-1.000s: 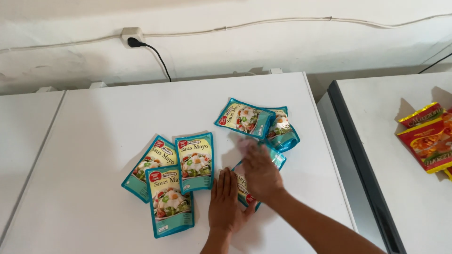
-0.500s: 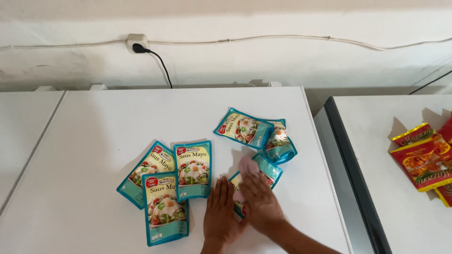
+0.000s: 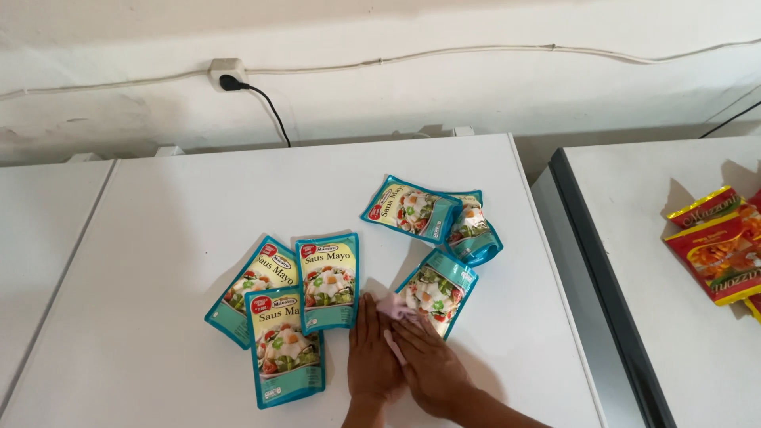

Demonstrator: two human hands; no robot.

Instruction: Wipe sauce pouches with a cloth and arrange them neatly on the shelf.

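Both hands lie flat on the white tabletop [image 3: 158,238], side by side near its front edge. The left hand [image 3: 372,357] presses palm down with its fingers [image 3: 366,313] stretched out straight and released, holding nothing; it rests just to the right of the cluster of three teal sauce pouches [image 3: 293,317]. The right hand [image 3: 432,364] is angled across, its fingers also spread loose and not clenched, lying on a small pink cloth [image 3: 394,311] that peeks out from under them. That cloth touches the lower corner of a single teal pouch [image 3: 437,292], which lies tilted just above and to the right of the right hand. Whether the fingertips actually pinch the cloth or only press it, I cannot tell.

Taking that single pouch as the landmark: farther up and slightly left of it lies another teal pouch [image 3: 411,208], overlapping a sixth pouch [image 3: 472,230] that sits a bit crumpled directly above the landmark. The three-pouch cluster is to its left, two pouches side by side and one overlapping them lower down. Well off to its right, on a separate white surface [image 3: 634,238] past a dark edge strip, lie red and yellow snack packets [image 3: 717,246]. Up on the wall behind, a black plug sits in a wall socket [image 3: 226,75].
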